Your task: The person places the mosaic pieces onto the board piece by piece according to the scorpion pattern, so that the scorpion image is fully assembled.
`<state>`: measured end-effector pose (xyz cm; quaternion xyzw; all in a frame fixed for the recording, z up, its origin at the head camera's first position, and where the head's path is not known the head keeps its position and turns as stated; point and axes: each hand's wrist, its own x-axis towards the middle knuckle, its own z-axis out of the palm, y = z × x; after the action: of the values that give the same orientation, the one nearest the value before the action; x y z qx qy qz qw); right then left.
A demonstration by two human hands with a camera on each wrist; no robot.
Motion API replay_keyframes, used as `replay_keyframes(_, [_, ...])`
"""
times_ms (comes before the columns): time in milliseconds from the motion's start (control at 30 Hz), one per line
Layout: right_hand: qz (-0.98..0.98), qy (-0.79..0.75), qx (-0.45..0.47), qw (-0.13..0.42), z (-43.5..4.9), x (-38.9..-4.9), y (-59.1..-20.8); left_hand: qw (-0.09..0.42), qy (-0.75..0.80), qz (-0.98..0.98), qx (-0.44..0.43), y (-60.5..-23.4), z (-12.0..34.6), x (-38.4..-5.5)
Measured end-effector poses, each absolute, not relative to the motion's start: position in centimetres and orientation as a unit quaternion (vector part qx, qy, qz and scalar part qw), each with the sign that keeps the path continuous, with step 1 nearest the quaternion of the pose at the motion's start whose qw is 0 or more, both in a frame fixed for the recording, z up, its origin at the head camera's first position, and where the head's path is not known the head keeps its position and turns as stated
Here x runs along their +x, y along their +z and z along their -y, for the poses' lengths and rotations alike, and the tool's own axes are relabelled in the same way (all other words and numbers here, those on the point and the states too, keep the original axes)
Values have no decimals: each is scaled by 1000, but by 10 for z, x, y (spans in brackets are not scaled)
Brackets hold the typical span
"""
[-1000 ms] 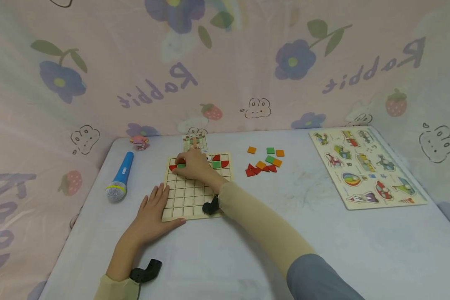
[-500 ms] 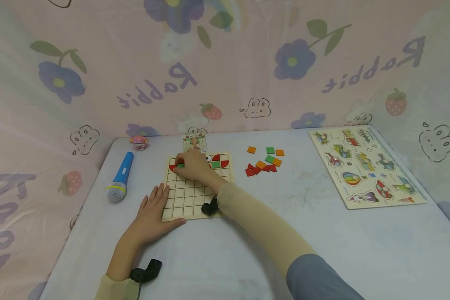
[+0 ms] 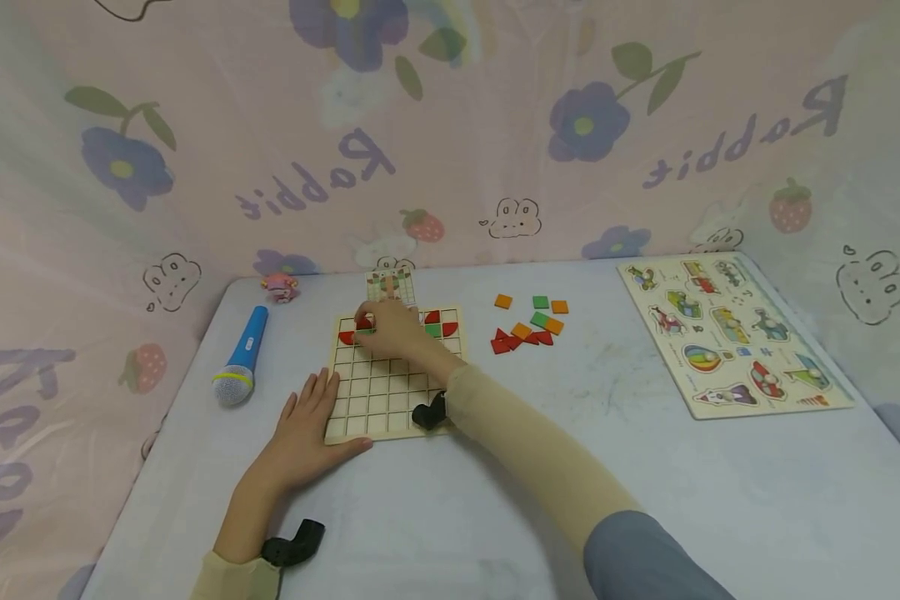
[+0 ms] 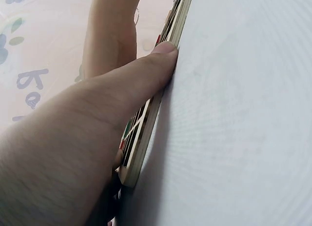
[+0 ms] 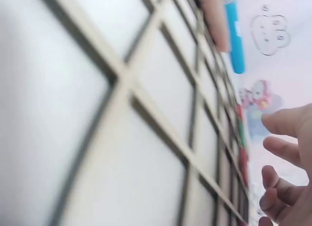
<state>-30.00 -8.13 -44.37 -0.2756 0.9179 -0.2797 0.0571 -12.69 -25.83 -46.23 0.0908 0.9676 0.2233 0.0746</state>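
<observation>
A wooden grid board (image 3: 378, 400) lies on the table, with red and green pieces in its far rows. Red quarter-round pieces (image 3: 450, 330) and a green square (image 3: 432, 331) show at its far right. My left hand (image 3: 300, 437) rests at the board's near left corner, fingers straight. In the left wrist view its thumb (image 4: 139, 74) lies along the board's edge (image 4: 146, 143). Over the far left cells hovers my right hand (image 3: 393, 331), partly hiding pieces there. In the right wrist view the right fingers (image 5: 285, 150) are loosely bent and apart, nothing visible between them.
A pattern card (image 3: 401, 289) lies behind the board. Loose orange, green and red pieces (image 3: 521, 331) are to its right. A blue toy microphone (image 3: 249, 342) and a pink figurine (image 3: 280, 287) stand left. A picture puzzle board (image 3: 731, 350) lies far right.
My right hand has drawn back slightly to the right from the far left cells, so more of the red pieces there shows. The left hand has stayed in place.
</observation>
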Motion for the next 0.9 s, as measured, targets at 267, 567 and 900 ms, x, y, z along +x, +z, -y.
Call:
replay_keyframes(267, [-889,-378,-254,56,13,-306,-420,75,225,-967,91,-460,256,-126])
replay_keyframes(567, [-893,-415,-170,-35,-101,-309,-431,79,218,-969,89,-461,259,-127])
replay_keyframes(900, [-902,-412,-127,-28,-178,-307,-442,83,222,-967,90,-462,258,-127])
